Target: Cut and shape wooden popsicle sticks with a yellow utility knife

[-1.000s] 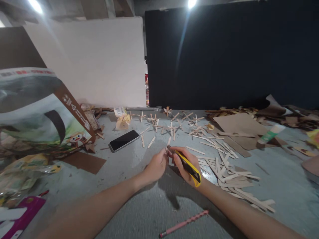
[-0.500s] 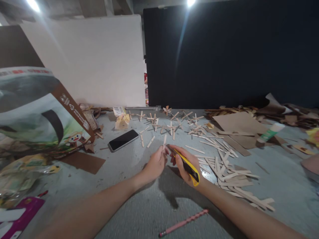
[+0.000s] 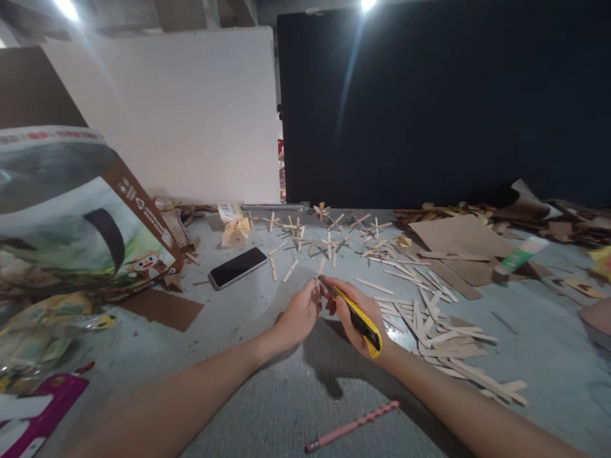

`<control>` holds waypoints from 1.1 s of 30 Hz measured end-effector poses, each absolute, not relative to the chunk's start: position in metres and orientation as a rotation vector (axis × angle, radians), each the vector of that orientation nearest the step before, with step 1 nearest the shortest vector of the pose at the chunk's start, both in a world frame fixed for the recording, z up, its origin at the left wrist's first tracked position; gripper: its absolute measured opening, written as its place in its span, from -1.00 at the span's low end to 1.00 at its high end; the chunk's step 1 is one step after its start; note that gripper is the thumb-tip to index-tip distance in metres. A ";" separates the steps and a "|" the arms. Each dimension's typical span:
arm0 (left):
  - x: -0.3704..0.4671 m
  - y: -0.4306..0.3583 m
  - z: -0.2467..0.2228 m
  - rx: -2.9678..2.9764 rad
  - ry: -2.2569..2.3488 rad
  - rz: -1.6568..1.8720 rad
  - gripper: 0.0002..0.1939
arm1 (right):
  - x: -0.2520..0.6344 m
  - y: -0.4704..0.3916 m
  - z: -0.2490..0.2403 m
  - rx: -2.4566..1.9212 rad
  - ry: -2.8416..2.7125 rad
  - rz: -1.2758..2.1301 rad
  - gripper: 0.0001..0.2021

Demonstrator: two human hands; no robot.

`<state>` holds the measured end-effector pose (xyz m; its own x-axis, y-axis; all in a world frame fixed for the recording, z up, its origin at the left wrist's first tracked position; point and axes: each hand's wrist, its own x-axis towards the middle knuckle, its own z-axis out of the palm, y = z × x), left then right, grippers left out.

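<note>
My left hand (image 3: 301,310) pinches a short wooden craft stick (image 3: 321,266), which points up and away from me. In my right hand (image 3: 351,312) is a yellow and black utility knife (image 3: 359,320), its tip end against the stick just above my left fingertips. Both hands meet over the middle of the table, and the exact contact of blade and wood is too small to make out. Right of my right hand lies a loose heap of craft sticks (image 3: 443,337). Beyond the hands, several sticks joined in crosses (image 3: 337,222) are spread out.
A smartphone (image 3: 237,268) lies left of the hands, a pink pencil (image 3: 353,427) in front. Brown cardboard (image 3: 451,238) and a glue stick (image 3: 521,255) are at the right. A large printed bag (image 3: 62,216) stands left. White (image 3: 167,114) and black panels (image 3: 429,102) close off the back.
The craft stick's upper end has tilted to the right, towards the knife. Both hands keep their grips and have barely moved.
</note>
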<state>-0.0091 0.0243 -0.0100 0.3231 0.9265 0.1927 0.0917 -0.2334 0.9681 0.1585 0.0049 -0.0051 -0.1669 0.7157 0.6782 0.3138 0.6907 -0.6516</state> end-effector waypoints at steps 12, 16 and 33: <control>-0.003 0.024 -0.010 1.478 0.857 1.100 -0.69 | 0.142 -0.008 -0.007 -0.904 -1.601 0.522 -0.69; -0.002 0.023 -0.009 1.478 0.875 1.108 -0.69 | 0.138 -0.012 -0.001 -0.883 -1.538 0.598 -0.68; -0.011 0.020 -0.011 1.760 0.864 1.138 -0.72 | 0.129 -0.016 -0.010 -0.840 -1.359 0.758 -0.63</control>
<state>-0.0108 0.0199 -0.0107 0.3480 0.8710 0.3468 0.1007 -0.4025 0.9098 0.1287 -0.0162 -0.0095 0.0737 0.8569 0.5101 0.0169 0.5104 -0.8598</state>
